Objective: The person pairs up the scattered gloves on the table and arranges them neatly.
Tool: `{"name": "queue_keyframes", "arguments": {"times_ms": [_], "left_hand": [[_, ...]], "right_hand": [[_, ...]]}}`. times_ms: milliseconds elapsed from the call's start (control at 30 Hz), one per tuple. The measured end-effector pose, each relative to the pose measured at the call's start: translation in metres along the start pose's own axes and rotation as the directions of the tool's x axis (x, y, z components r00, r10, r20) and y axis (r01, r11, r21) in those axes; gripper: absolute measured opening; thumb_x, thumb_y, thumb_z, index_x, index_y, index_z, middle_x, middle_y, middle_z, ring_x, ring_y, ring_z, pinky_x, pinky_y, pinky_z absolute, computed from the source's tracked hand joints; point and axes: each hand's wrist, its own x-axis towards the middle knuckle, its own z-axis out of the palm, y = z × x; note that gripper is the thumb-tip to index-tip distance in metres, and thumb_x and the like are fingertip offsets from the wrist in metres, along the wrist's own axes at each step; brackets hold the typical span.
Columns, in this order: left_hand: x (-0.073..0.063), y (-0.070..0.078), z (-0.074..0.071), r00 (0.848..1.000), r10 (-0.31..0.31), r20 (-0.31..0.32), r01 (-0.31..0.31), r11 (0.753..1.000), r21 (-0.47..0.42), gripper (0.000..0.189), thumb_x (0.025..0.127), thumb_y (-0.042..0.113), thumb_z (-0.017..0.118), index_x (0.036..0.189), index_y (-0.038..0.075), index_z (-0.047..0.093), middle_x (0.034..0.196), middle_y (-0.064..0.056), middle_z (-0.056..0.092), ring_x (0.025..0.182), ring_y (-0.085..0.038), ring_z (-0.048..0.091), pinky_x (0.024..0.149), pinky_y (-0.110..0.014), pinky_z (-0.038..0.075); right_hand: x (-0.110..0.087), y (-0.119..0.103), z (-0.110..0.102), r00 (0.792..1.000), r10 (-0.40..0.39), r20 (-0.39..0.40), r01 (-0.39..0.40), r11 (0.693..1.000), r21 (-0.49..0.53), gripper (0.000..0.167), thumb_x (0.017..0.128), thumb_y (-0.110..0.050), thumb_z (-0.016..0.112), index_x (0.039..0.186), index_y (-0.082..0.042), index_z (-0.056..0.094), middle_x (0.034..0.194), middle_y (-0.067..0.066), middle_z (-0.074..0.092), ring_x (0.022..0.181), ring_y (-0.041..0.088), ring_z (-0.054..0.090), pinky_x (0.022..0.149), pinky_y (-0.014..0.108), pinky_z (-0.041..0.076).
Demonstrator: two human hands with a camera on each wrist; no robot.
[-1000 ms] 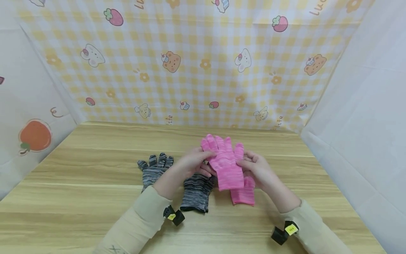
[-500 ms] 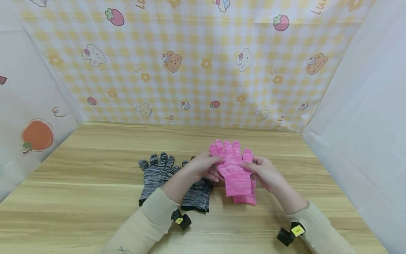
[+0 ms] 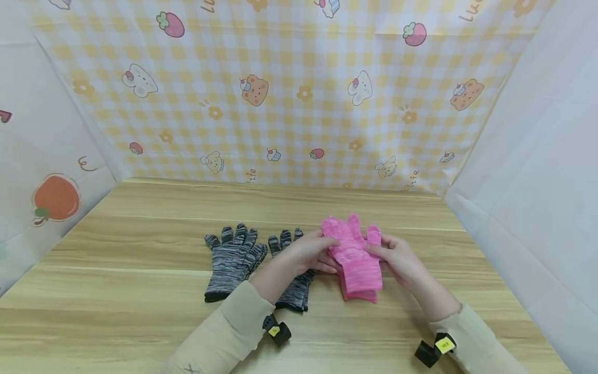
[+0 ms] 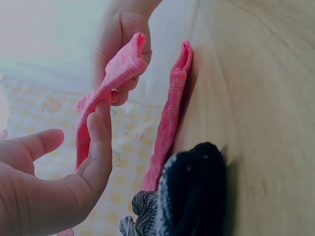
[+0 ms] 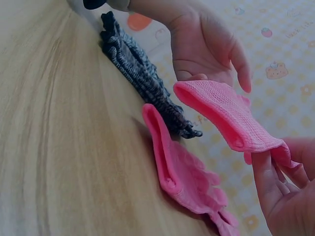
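Both hands hold one pink knitted glove (image 3: 362, 267) flat, its fingers toward the back wall. My left hand (image 3: 310, 253) has it by the left edge, thumb above and fingers below; in the left wrist view that thumb (image 4: 47, 141) looks a little apart from the fabric. On the opposite edge, my right hand (image 3: 401, 261) pinches it near the glove's thumb. A second pink glove (image 5: 189, 172) lies on the table underneath, with a gap between the two in both wrist views. From the head it is mostly hidden, apart from its cuff.
Two grey-black striped gloves lie to the left: one spread glove (image 3: 230, 264), and another glove (image 3: 294, 293) partly covered by my left forearm. The wooden table (image 3: 154, 311) ends at a yellow checked cloth (image 3: 289, 124) behind. White cloth walls (image 3: 537, 156) stand at both sides.
The held pink glove has moved right and toward me, with both hands, and now covers more of the pink glove below. More of the grey gloves shows. They have not moved.
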Motion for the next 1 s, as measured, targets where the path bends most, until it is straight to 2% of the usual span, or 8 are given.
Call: {"name": "queue_keyframes", "arguments": {"times_ms": [233, 367, 500, 767, 933, 1000], "left_hand": [[0.002, -0.002, 0.000, 1.000, -0.003, -0.004, 0.003, 0.999, -0.040, 0.038, 0.092, 0.010, 0.055, 0.128, 0.003, 0.044, 0.089, -0.013, 0.055, 0.066, -0.023, 0.061, 0.073, -0.041, 0.057], [0.004, -0.002, -0.001, 1.000, -0.011, 0.007, 0.011, 0.998, -0.055, 0.053, 0.092, 0.009, 0.055, 0.142, 0.007, 0.036, 0.091, -0.014, 0.052, 0.068, -0.023, 0.061, 0.074, -0.040, 0.057], [0.006, -0.005, -0.003, 1.000, -0.011, 0.025, 0.012, 0.997, -0.074, 0.059, 0.092, 0.009, 0.055, 0.147, 0.011, 0.033, 0.100, -0.019, 0.056, 0.072, -0.025, 0.063, 0.076, -0.041, 0.056], [0.009, -0.011, -0.005, 0.999, -0.036, 0.039, 0.038, 0.998, -0.059, 0.048, 0.094, 0.012, 0.054, 0.138, 0.002, 0.038, 0.113, -0.026, 0.054, 0.081, -0.029, 0.064, 0.080, -0.043, 0.055], [0.009, -0.012, -0.005, 0.998, -0.058, 0.034, 0.059, 0.997, -0.039, 0.062, 0.094, 0.013, 0.054, 0.148, 0.002, 0.026, 0.134, -0.035, 0.039, 0.095, -0.037, 0.062, 0.085, -0.047, 0.053], [0.008, -0.013, -0.004, 0.998, -0.064, 0.027, 0.065, 0.997, -0.035, 0.066, 0.094, 0.013, 0.054, 0.150, 0.001, 0.020, 0.138, -0.036, 0.034, 0.100, -0.039, 0.060, 0.086, -0.049, 0.052]], "right_hand": [[0.000, 0.007, -0.002, 0.999, 0.030, -0.038, -0.031, 0.999, -0.026, 0.055, 0.092, -0.014, 0.064, 0.137, 0.008, 0.042, 0.105, 0.007, 0.069, 0.083, 0.015, 0.066, 0.075, 0.031, 0.056], [-0.001, 0.008, -0.001, 0.998, 0.029, -0.062, -0.029, 1.000, -0.003, 0.055, 0.091, -0.012, 0.065, 0.137, 0.008, 0.042, 0.101, 0.006, 0.070, 0.079, 0.015, 0.067, 0.074, 0.033, 0.056], [0.000, 0.011, -0.002, 0.997, 0.022, -0.072, -0.022, 1.000, 0.006, 0.054, 0.091, -0.010, 0.064, 0.136, 0.009, 0.042, 0.098, 0.006, 0.070, 0.077, 0.016, 0.068, 0.073, 0.034, 0.057], [0.002, 0.018, -0.003, 0.997, 0.044, -0.067, -0.044, 0.999, 0.005, 0.049, 0.092, -0.011, 0.064, 0.131, 0.012, 0.045, 0.094, 0.009, 0.070, 0.072, 0.017, 0.068, 0.070, 0.035, 0.057], [0.004, 0.023, -0.004, 0.995, 0.056, -0.078, -0.055, 0.998, 0.009, 0.050, 0.091, -0.011, 0.064, 0.132, 0.011, 0.045, 0.095, 0.009, 0.070, 0.072, 0.017, 0.067, 0.069, 0.033, 0.057], [0.005, 0.025, -0.004, 0.995, 0.056, -0.087, -0.057, 0.998, -0.005, 0.049, 0.091, -0.011, 0.065, 0.131, 0.010, 0.047, 0.095, 0.008, 0.070, 0.072, 0.016, 0.066, 0.069, 0.032, 0.057]]}}
